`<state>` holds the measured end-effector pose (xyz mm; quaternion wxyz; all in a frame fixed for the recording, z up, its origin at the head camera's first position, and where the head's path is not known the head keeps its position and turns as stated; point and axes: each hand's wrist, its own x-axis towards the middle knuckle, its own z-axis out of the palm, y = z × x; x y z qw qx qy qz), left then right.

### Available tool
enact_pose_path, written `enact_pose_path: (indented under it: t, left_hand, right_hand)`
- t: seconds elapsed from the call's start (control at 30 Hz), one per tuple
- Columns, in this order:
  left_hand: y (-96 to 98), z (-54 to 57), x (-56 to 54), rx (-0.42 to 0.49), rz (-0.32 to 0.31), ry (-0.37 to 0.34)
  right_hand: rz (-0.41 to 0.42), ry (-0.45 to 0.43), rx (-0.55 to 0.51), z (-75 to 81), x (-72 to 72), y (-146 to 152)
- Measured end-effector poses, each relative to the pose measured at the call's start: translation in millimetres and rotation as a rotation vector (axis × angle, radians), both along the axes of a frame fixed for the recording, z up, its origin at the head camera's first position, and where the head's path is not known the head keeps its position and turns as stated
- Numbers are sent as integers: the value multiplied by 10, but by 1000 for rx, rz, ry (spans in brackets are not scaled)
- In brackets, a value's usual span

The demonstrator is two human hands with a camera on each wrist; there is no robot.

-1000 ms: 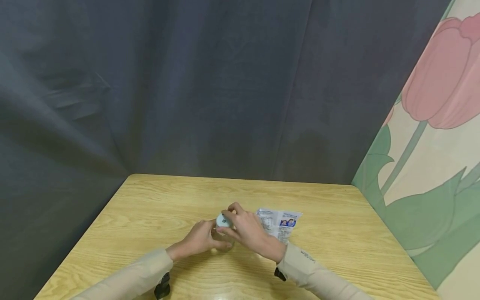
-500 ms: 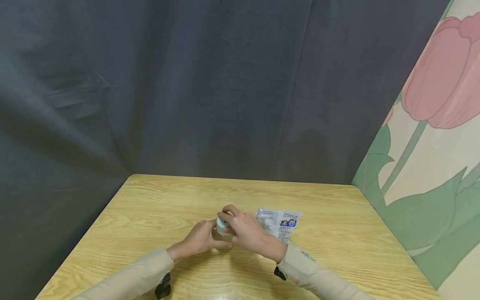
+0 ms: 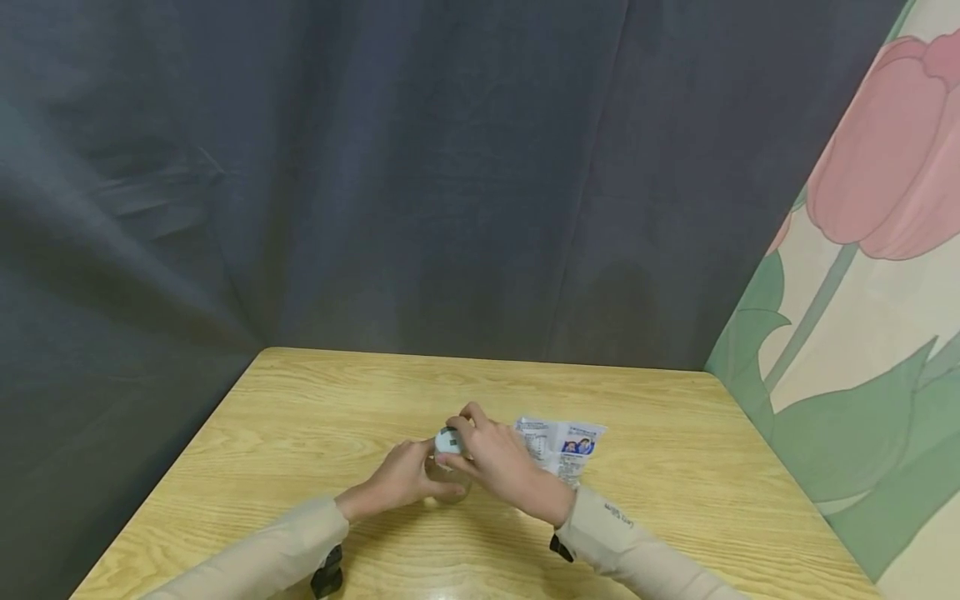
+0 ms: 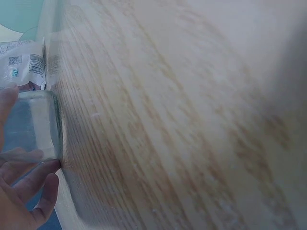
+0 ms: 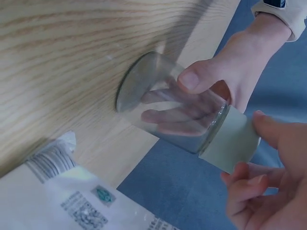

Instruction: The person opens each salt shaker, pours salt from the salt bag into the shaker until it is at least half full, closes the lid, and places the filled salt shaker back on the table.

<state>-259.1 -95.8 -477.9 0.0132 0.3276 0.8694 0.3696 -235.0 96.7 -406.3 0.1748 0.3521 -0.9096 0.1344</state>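
A clear glass jar [image 5: 168,105] stands upright on the wooden table, with a pale green lid [image 5: 232,140] on its mouth. My left hand [image 3: 397,478] grips the jar's side; in the right wrist view its thumb and fingers curl round the glass. The right hand [image 3: 504,467] pinches the lid's rim between thumb and fingers. From the head view the lid's pale top [image 3: 449,441] shows between both hands, and most of the glass is hidden. In the left wrist view the jar's base [image 4: 36,124] rests on the tabletop beside the left fingers.
A white printed packet [image 3: 561,446] with a blue picture stands just right of the right hand, close behind its wrist. The wooden table [image 3: 337,400] ends at a dark curtain [image 3: 450,208]. At right is a wall with a painted tulip [image 3: 870,158].
The right hand's fingers have shifted and turned about the lid, its top tilting out of sight and back. My left hand stays on the jar; the packet has not moved.
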Motion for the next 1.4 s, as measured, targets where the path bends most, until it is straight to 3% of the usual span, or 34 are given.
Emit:
enact_pose_path:
  t: [0.23, 0.57, 0.9, 1.1, 1.4]
  left_hand:
    - [1, 17, 15, 12, 0, -20]
    - [12, 18, 27, 12, 10, -12]
    - [8, 26, 21, -1, 3, -14]
    - [12, 10, 11, 10, -1, -6]
    - [12, 7, 16, 3, 23, 1]
  right_hand:
    - [64, -29, -22, -4, -11, 15]
    - [118, -70, 36, 25, -4, 24]
    - [50, -180, 3, 62, 4, 36]
    - [40, -137, -42, 26, -12, 39]
    - [61, -94, 13, 40, 0, 34]
